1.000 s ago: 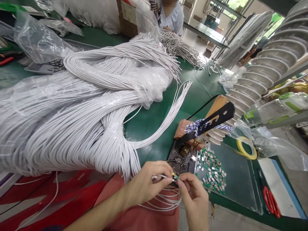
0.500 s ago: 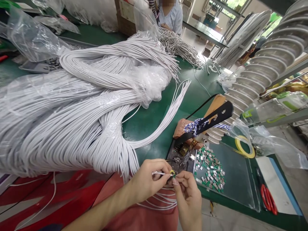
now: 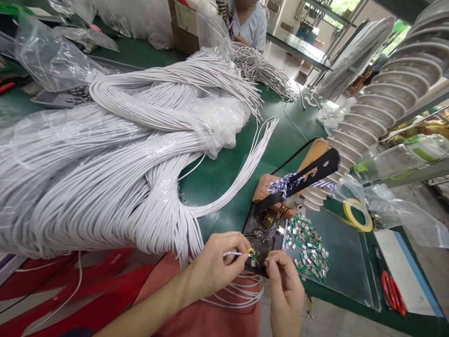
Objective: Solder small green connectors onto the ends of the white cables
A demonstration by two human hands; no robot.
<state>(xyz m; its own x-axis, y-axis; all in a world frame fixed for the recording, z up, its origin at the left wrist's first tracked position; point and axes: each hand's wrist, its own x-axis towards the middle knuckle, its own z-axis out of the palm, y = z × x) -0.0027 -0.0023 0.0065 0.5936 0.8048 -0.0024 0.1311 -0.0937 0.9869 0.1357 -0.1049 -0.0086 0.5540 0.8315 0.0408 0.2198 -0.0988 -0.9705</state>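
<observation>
"White, slim plastic-coated cable [image 3: 231, 253], with a small green-and-silver circuit board [image 3: 253, 262] at its end. Where are they?"

"At the left hand [image 3: 224, 257], seen against the near end of the dark flat tray [image 3: 260, 250]. Thumb and forefinger pinch the cable near its end, I'd guess to keep the tip steady and the board in plain sight."

"And the right hand [image 3: 286, 281]?"

"Just beside the board, apart from it, fingertips close together. (Whether that grip is closed or has something tiny in it, I can't tell from here.)"

"Those loose green-and-silver boards [image 3: 310, 255]?"

"Spread on the green worktop [image 3: 210, 185] right beside the tray, probably for easy reach. Blue-and-white cord [image 3: 280, 184] is wound about the long black bar [image 3: 317, 171] by the reddish brick [image 3: 264, 188], likely to hold it firm."
</observation>
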